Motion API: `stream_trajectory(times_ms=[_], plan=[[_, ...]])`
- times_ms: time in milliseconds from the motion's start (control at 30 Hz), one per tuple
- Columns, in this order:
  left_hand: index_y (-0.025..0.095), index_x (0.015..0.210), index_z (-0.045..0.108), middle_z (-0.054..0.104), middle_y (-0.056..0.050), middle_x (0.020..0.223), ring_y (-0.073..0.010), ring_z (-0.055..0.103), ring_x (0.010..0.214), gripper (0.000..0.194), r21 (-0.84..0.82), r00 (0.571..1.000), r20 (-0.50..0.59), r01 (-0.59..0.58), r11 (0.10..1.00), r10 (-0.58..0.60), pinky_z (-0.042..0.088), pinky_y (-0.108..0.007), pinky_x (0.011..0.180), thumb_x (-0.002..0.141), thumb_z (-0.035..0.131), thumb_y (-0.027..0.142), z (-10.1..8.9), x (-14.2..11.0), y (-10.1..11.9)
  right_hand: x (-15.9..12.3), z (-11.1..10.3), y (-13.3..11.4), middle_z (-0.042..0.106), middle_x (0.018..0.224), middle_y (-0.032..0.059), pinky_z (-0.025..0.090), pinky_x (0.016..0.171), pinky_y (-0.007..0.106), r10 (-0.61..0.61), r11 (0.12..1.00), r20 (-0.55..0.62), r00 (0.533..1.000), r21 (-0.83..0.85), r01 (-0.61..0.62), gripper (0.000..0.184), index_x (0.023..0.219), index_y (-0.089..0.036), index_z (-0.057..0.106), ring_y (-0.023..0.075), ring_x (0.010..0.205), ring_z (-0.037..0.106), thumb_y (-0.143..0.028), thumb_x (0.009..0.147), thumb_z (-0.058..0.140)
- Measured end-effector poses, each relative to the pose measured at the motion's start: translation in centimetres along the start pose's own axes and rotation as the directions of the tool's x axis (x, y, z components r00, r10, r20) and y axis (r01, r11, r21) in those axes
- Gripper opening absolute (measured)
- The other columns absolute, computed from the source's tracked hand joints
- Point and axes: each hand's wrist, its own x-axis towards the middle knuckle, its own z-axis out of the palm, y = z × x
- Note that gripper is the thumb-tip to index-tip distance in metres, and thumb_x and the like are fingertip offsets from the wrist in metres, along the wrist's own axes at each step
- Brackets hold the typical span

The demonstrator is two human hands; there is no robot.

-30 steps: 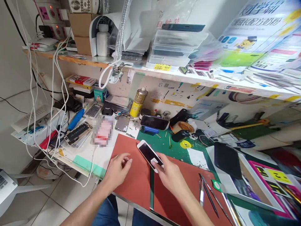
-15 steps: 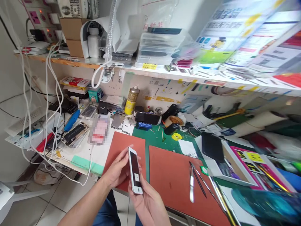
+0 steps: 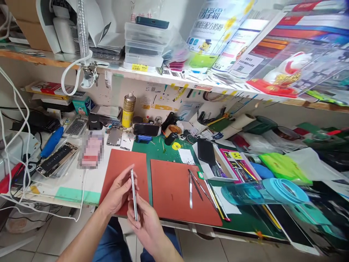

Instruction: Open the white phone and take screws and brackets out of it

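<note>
A white-edged smartphone is held up on its edge above the front of the left red-brown mat. My left hand grips its upper part, thumb on the near side. Around the lower end of the phone, my right hand has its fingers closed. Only the thin side of the phone faces me, so its screen and back are hard to see. On the right red-brown mat lie tweezers and a silver blade-like tool, apart from both hands.
An opened phone and a blue-handled tool lie at left. Behind the mats stand a yellow spray can and a propped dark phone. A blue water bottle lies at right. A loaded shelf overhangs the bench.
The phone has turned from showing its screen to standing edge-on, still in both hands. My view has swung to the right, bringing the water bottle and a lucky cat figure into sight.
</note>
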Motion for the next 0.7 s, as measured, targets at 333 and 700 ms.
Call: stream_trajectory(times_ms=[333,700], plan=[[0.044,0.168,0.033,0.051,-0.010,0.158,-0.0293,0.062,0.136,0.095,0.230,0.982,-0.032,-0.176,0.957,0.188,0.054,-0.045,0.113,0.090,0.088,0.041,3.3,-1.3,1.3,-1.4,-0.8,-1.8,0.075,0.108,0.0130,0.060,0.080,0.038,-0.732,0.213,0.175,0.659,-0.859,0.465,0.033,0.131,-0.027,0.074,0.0281,0.098,0.074,-0.039,0.111,0.051],[0.040,0.167,0.027,0.058,-0.008,0.129,-0.0214,0.075,0.096,0.087,0.306,0.985,-0.100,-0.101,0.947,0.137,0.067,-0.041,0.084,0.095,0.076,0.042,2.5,1.0,1.6,-4.2,-8.0,10.9,0.077,0.106,0.0135,0.060,0.094,0.051,-0.458,0.192,0.157,0.875,-0.943,0.270,0.022,0.110,-0.031,0.079,0.0328,0.100,0.075,-0.041,0.107,0.059]])
